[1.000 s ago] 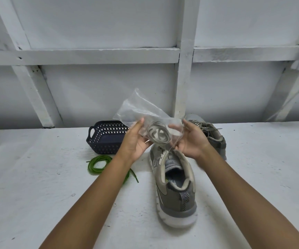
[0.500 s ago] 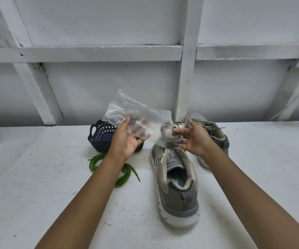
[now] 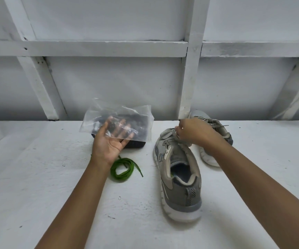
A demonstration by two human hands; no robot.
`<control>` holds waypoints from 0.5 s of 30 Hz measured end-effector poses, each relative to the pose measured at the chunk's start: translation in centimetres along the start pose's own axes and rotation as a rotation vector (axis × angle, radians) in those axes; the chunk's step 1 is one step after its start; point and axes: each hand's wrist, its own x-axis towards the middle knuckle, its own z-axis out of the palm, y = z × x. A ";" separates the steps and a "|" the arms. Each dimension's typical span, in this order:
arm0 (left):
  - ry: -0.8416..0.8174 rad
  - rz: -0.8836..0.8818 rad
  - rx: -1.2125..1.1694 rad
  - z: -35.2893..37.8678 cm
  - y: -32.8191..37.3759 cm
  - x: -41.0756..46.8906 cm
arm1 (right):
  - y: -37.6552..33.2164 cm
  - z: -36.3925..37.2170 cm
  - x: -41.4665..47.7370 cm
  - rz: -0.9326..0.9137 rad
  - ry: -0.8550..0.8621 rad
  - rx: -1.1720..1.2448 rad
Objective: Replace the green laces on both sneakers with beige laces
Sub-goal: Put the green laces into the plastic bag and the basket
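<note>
The left hand (image 3: 109, 142), palm up, holds a clear plastic bag (image 3: 127, 114) over a dark basket (image 3: 136, 145) at the far side of the white surface (image 3: 37, 177). The right hand (image 3: 191, 132) grips a bunched beige lace (image 3: 177, 137) above the near sneaker (image 3: 181, 177). Just behind it stands the far sneaker (image 3: 222, 130). A coiled green lace (image 3: 121, 169) lies by the left wrist.

Left forearm (image 3: 84, 194) bare at near left, right forearm (image 3: 252, 177) bare at near right, left hand (image 3: 109, 144) ungloved, right hand (image 3: 191, 132) ungloved
</note>
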 end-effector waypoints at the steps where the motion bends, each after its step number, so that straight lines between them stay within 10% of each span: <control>1: 0.008 0.017 -0.005 -0.3 0.4 -0.1 | -1.0 -0.4 -0.3 -0.045 -0.014 -0.001; 7: 0.060 0.073 -0.039 -1.3 2.7 -0.8 | -9.4 0.1 -2.2 -0.449 -0.359 -0.041; 15: 0.074 0.084 -0.072 -2.0 3.0 -1.8 | -13.5 5.5 -1.4 -0.512 -0.514 -0.142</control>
